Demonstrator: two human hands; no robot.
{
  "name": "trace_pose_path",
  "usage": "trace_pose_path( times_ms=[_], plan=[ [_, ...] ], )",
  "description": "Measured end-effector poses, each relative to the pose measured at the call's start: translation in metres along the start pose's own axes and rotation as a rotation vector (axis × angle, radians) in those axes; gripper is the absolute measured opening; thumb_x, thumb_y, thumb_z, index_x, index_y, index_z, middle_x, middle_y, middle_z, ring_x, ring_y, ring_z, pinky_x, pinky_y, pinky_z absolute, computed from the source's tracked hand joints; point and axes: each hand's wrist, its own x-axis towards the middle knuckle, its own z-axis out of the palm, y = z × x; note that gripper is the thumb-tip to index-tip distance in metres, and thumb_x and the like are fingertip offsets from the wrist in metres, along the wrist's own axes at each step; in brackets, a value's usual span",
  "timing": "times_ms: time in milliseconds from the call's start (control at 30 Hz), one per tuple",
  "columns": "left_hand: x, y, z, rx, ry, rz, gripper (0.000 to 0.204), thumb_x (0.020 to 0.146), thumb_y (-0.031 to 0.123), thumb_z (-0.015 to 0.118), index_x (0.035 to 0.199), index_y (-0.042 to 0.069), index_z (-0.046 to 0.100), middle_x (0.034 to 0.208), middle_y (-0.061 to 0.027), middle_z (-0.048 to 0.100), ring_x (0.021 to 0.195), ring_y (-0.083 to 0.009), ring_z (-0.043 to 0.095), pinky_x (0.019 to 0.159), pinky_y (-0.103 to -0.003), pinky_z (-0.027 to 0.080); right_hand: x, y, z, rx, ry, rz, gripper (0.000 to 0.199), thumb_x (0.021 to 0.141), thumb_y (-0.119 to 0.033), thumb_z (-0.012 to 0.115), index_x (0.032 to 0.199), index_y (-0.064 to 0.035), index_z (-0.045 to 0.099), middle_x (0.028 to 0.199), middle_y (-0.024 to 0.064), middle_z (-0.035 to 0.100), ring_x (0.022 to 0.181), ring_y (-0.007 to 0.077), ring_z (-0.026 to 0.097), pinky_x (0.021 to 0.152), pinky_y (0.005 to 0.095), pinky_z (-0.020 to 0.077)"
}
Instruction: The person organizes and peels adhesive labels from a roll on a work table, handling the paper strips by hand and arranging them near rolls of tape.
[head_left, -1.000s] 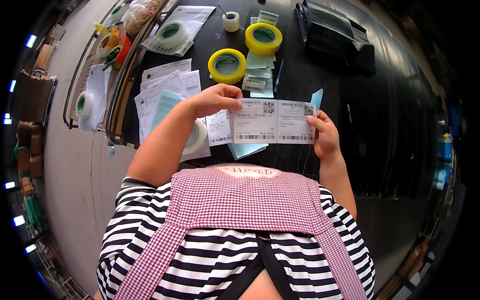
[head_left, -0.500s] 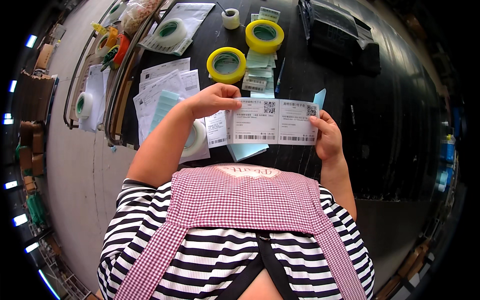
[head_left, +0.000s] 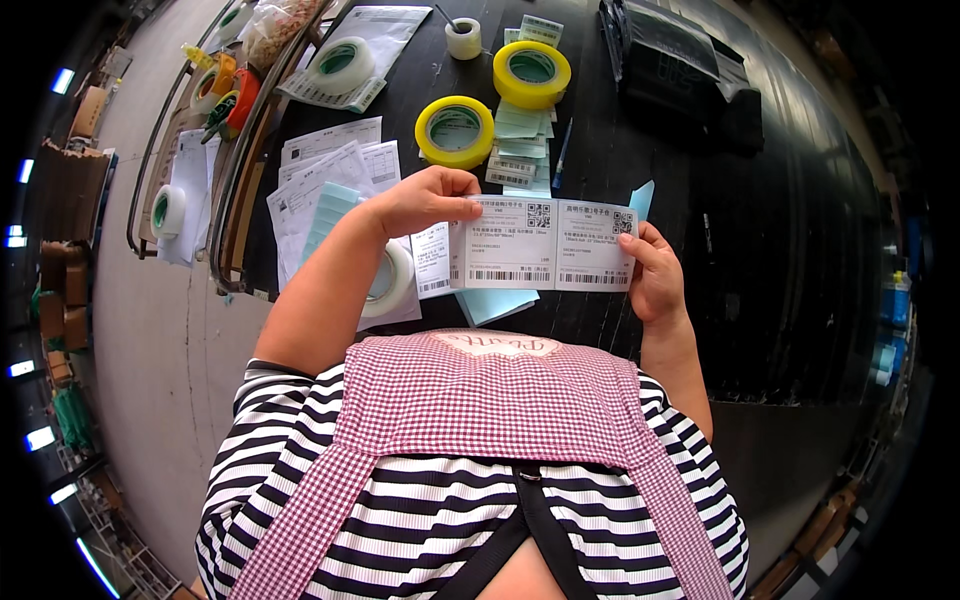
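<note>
A strip of white printed labels (head_left: 505, 258) with barcodes and square codes stretches between my two hands, face up above the black table. My left hand (head_left: 430, 200) pinches its upper edge near the left part, thumb over the print. At the right end, my right hand (head_left: 655, 268) grips the edge between thumb and fingers. Beneath the strip's left part lie another white label (head_left: 432, 262) and a roll of clear tape (head_left: 394, 280). Pale blue label paper (head_left: 495, 306) shows just below the strip, and a blue corner sticks up by my right hand.
Two yellow tape rolls (head_left: 455, 131) sit beyond the strip, next to pale green label slips (head_left: 520, 145) and a pen (head_left: 562, 155). Printed sheets (head_left: 325, 185) lie to the left. Black plastic bags (head_left: 680, 75) are at the far right. A metal-railed rack (head_left: 235, 160) borders the table's left side.
Both hands hold the strip in nearly the same place. The scene beyond has shifted very slightly to the right in the picture; nothing was let go.
</note>
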Motion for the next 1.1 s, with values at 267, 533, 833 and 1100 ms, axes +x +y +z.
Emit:
trace_pose_path(
  times_ms=[267, 533, 833, 1100],
  plan=[
    [-0.0007, -0.0005, -0.0007, -0.023, 0.005, -0.002, 0.023, 0.088, 0.024, 0.071, 0.083, 0.005, 0.059, 0.080, 0.0026, 0.060, 0.077, -0.0046, 0.052, 0.073, -0.022, 0.042, 0.0000, 0.0001, 0.0018, -0.014, 0.001, -0.008, 0.004, 0.092, -0.008, 0.059, 0.093, -0.0037, 0.060, 0.089, 0.0091, 0.068, 0.079, 0.0161, 0.065, 0.076, 0.0302, 0.0535],
    [0.0013, -0.0015, -0.0006, -0.034, 0.005, -0.002, 0.024, 0.087, 0.023, 0.073, 0.082, 0.005, 0.059, 0.080, 0.0009, 0.061, 0.077, -0.0053, 0.055, 0.074, -0.022, 0.044, -0.0019, -0.0002, 0.0022, -0.017, 0.010, -0.014, 0.005, 0.092, -0.009, 0.059, 0.092, -0.0042, 0.061, 0.088, 0.0084, 0.068, 0.078, 0.0155, 0.065, 0.076, 0.0302, 0.0529],
    [0.0019, -0.0027, -0.0014, -0.048, -0.012, -0.001, 0.024, 0.086, 0.023, 0.073, 0.082, 0.004, 0.059, 0.080, 0.0011, 0.061, 0.077, -0.0054, 0.055, 0.075, -0.022, 0.043, -0.0028, -0.0004, 0.0019, -0.020, 0.007, -0.022, 0.006, 0.092, -0.009, 0.059, 0.093, -0.0040, 0.061, 0.088, 0.0088, 0.068, 0.079, 0.0157, 0.065, 0.076, 0.0305, 0.0526],
    [0.0018, -0.0030, -0.0015, -0.036, -0.008, -0.016, 0.023, 0.086, 0.022, 0.073, 0.083, 0.003, 0.061, 0.082, 0.0002, 0.063, 0.079, -0.0061, 0.056, 0.077, -0.023, 0.044, -0.0032, -0.0007, 0.0016, -0.009, -0.005, -0.031, 0.006, 0.092, -0.009, 0.059, 0.093, -0.0038, 0.061, 0.089, 0.0088, 0.068, 0.079, 0.0157, 0.065, 0.076, 0.0301, 0.0526]
  ],
)
